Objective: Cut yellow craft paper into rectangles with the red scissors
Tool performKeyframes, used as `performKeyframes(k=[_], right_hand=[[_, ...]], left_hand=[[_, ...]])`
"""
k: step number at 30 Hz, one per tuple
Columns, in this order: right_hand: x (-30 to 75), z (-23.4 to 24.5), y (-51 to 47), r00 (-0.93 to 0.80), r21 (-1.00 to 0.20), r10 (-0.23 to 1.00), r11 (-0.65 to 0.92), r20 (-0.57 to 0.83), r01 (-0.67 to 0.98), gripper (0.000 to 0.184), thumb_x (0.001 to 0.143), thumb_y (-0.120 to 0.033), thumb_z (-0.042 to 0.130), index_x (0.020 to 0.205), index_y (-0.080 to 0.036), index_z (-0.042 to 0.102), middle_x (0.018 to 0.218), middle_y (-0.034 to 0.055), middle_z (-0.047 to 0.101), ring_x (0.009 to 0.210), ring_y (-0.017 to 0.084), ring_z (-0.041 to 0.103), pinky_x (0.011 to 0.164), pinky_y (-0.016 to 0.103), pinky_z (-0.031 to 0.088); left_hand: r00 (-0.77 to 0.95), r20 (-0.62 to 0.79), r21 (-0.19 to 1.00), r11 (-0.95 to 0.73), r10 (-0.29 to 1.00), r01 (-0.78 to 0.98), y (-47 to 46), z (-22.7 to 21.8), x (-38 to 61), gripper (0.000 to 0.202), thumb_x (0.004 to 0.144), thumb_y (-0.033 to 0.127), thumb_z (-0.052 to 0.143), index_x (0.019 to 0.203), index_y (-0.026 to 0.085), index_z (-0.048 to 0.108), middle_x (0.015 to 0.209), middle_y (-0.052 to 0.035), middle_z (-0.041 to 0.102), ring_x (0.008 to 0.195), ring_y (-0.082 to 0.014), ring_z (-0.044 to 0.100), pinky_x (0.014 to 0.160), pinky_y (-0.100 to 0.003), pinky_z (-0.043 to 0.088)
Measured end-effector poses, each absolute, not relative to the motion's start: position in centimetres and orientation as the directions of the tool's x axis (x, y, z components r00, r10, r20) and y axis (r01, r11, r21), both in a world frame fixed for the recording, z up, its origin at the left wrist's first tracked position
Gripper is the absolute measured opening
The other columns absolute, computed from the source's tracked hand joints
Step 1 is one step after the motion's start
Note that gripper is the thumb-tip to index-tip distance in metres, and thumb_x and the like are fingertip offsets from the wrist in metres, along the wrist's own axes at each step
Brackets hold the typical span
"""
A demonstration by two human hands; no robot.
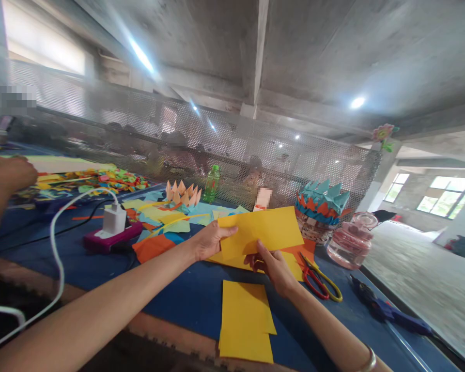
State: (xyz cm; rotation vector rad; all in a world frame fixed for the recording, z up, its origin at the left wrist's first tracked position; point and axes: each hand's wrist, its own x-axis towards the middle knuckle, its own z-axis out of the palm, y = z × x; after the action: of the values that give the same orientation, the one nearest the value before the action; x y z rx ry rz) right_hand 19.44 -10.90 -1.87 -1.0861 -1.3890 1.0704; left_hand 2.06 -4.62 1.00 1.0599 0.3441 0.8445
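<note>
The blue table (pixel 196 302) carries yellow paper (pixel 246 320), a jar (pixel 350 247) and a glue gun (pixel 385 310).

On my feed, both the left forearm (pixel 112 305) and the right forearm (pixel 321 323) are slender and uncovered for their visible length. I see the left hand (pixel 210 243) and right hand (pixel 274 266) ungloved. A narrow, smooth, pale silvery bangle (pixel 371 356) rings the right forearm.
</note>
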Motion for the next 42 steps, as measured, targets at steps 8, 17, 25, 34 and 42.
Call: performKeyframes(k=[8, 17, 25, 34, 42], right_hand=[[19.63, -2.48, -10.49, -0.096, -0.97, 0.969, 0.234, 0.228, 0.062, 0.047, 0.071, -0.06, 0.06, 0.061, -0.015, 0.065, 0.062, 0.005, 0.063, 0.054, 0.01, 0.047, 0.052, 0.023, 0.038], [19.56, -2.58, -10.34, -0.08, -0.967, 0.968, 0.245, 0.239, 0.066, 0.044, 0.07, -0.058, 0.063, 0.066, -0.015, 0.066, 0.059, 0.0034, 0.062, 0.053, 0.01, 0.047, 0.05, 0.023, 0.037], [19.77, -2.8, -10.19, -0.072, -0.964, 0.969, 0.245, 0.238, 0.105, 0.047, 0.07, -0.06, 0.062, 0.063, -0.014, 0.066, 0.059, 0.0041, 0.063, 0.053, 0.01, 0.047, 0.051, 0.022, 0.037], [19.57, -2.56, -10.39, -0.07, -0.965, 0.97, 0.24, 0.233, 0.111, 0.048, 0.068, -0.061, 0.062, 0.062, -0.014, 0.067, 0.059, 0.0041, 0.063, 0.052, 0.01, 0.047, 0.051, 0.023, 0.038], [19.58, -2.56, -10.35, -0.075, -0.958, 0.967, 0.253, 0.244, 0.134, 0.05, 0.069, -0.062, 0.061, 0.067, -0.013, 0.069, 0.059, 0.0043, 0.063, 0.051, 0.01, 0.047, 0.05, 0.023, 0.038]], left_hand=[[0.647, 0.13, 0.865, 0.233, 0.751, -0.444, -4.52, 0.98, 2.03, 0.029, 0.073, 0.014, 0.065, 0.102, 0.009, 0.066, 0.093, -0.0133, 0.071, 0.083, -0.0253, 0.068, 0.081, -0.039, 0.05], [0.658, 0.125, 0.864, 0.245, 0.743, -0.441, -4.51, 0.93, 2.03, 0.03, 0.073, 0.014, 0.066, 0.102, 0.009, 0.066, 0.092, -0.0147, 0.071, 0.081, -0.026, 0.068, 0.081, -0.04, 0.05], [0.651, 0.127, 0.867, 0.235, 0.748, -0.44, -4.64, 1.02, 2.0, 0.032, 0.071, 0.014, 0.066, 0.103, 0.008, 0.065, 0.092, -0.0142, 0.071, 0.082, -0.0258, 0.068, 0.08, -0.039, 0.05], [0.653, 0.139, 0.867, 0.227, 0.745, -0.443, -4.71, 1.07, 1.97, 0.031, 0.07, 0.015, 0.068, 0.1, 0.009, 0.066, 0.092, -0.0137, 0.071, 0.082, -0.025, 0.068, 0.081, -0.037, 0.05], [0.65, 0.148, 0.876, 0.207, 0.745, -0.437, -4.69, 0.97, 2.01, 0.034, 0.067, 0.019, 0.072, 0.1, 0.011, 0.067, 0.091, -0.0127, 0.072, 0.083, -0.026, 0.067, 0.081, -0.039, 0.05]])
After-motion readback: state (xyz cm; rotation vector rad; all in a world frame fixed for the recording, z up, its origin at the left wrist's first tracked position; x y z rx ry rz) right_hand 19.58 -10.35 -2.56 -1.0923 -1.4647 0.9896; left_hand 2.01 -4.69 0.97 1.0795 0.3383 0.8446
